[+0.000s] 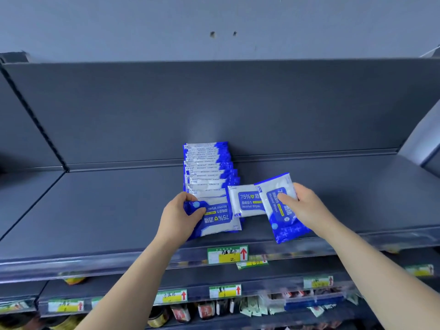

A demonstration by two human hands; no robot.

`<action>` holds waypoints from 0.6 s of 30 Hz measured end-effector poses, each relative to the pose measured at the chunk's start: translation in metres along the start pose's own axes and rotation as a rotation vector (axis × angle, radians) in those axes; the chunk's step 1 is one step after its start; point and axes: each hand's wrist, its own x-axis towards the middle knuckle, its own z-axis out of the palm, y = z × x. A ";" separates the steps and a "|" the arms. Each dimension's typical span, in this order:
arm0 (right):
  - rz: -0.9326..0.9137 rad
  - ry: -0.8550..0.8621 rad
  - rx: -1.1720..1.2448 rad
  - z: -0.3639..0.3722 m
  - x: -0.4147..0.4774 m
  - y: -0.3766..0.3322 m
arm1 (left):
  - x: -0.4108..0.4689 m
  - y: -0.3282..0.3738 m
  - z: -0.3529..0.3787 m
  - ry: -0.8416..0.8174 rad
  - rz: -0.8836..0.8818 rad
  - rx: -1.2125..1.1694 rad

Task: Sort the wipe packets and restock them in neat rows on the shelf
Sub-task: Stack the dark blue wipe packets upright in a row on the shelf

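Note:
A row of several blue and white wipe packets (207, 167) runs from the back panel toward the front of the dark grey shelf (107, 210). My left hand (178, 215) grips the left end of the front packet (216, 217) of that row. Another packet (247, 201) lies flat just right of the row. My right hand (307, 208) holds a third packet (283, 210), tilted on end, partly over the flat one, thumb pressed on its face.
A green and yellow price tag (227, 254) with a red arrow sits on the shelf's front rail. Lower shelves carry more tags, jars (181, 313) and small packets (316, 303). Bare shelf surface stretches left and right of the packets.

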 end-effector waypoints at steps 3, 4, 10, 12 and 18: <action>0.032 -0.004 -0.060 0.000 -0.003 0.006 | -0.003 0.004 -0.003 -0.066 0.061 0.154; 0.038 0.001 -0.064 0.000 -0.003 0.007 | -0.003 0.007 -0.004 -0.082 0.067 0.174; 0.074 0.019 -0.101 0.000 0.007 0.013 | 0.003 0.015 -0.018 -0.127 -0.017 0.160; 0.080 -0.026 -0.076 -0.001 0.007 0.012 | 0.003 0.016 -0.024 -0.148 0.001 0.156; 0.080 -0.087 -0.051 -0.001 0.008 0.011 | -0.001 0.019 -0.034 -0.167 -0.074 -0.198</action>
